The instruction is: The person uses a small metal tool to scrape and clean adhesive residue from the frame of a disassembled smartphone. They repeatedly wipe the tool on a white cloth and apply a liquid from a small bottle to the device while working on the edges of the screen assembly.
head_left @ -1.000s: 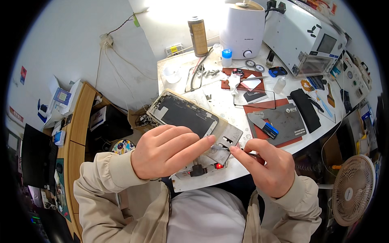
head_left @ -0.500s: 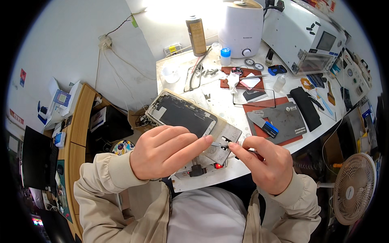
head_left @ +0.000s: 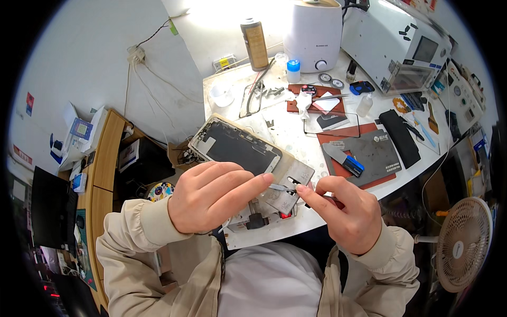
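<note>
A phone screen assembly [head_left: 240, 145], dark with a metal-edged frame, lies tilted on a pale flat plate [head_left: 296, 170] at the table's near edge. Over its lower end, my left hand [head_left: 219, 198] is closed on a thin grey metal tool [head_left: 279, 187], whose tip meets small black parts [head_left: 291, 192] on the plate. From the other side my right hand [head_left: 346, 211] comes in, fingers pinched, its index fingertip beside those parts. A slim dark tool [head_left: 334, 198] shows partly between its fingers; the rest is hidden.
Right of the plate lie a grey mat [head_left: 372, 153], a blue-and-silver blade tool [head_left: 344, 159] and a black pouch [head_left: 398, 138]. Behind stand a spray can [head_left: 255, 45], a white humidifier [head_left: 312, 39] and a boxy machine [head_left: 396, 47]. A fan [head_left: 462, 245] stands at right.
The left hand's metal tool has shifted slightly, and its tip lies lower against the black parts. Both hands stay almost in place. The view has moved a little.
</note>
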`<action>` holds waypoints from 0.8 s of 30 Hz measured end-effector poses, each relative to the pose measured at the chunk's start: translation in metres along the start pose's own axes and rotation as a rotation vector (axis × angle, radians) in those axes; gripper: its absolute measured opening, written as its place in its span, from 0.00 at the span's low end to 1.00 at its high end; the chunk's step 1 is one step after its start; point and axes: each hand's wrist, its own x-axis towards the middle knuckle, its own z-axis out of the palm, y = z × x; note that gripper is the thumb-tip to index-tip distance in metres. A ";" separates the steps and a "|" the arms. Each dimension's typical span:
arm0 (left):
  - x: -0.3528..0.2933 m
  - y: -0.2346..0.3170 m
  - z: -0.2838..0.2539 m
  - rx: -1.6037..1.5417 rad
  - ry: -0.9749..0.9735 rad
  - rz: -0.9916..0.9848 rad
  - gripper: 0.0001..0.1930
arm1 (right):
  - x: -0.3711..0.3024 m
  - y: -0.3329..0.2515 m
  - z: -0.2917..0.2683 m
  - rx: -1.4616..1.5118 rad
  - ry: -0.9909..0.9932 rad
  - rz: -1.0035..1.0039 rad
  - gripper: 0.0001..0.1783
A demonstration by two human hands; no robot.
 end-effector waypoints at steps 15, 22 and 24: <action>-0.001 -0.001 0.002 -0.049 -0.022 -0.002 0.20 | 0.001 0.002 0.003 -0.006 0.031 0.001 0.25; 0.003 0.002 -0.002 -0.042 -0.051 -0.033 0.23 | 0.002 -0.001 0.006 0.052 0.067 0.022 0.21; 0.004 0.002 -0.003 -0.041 -0.060 -0.028 0.23 | 0.002 -0.001 0.006 0.055 0.067 0.023 0.21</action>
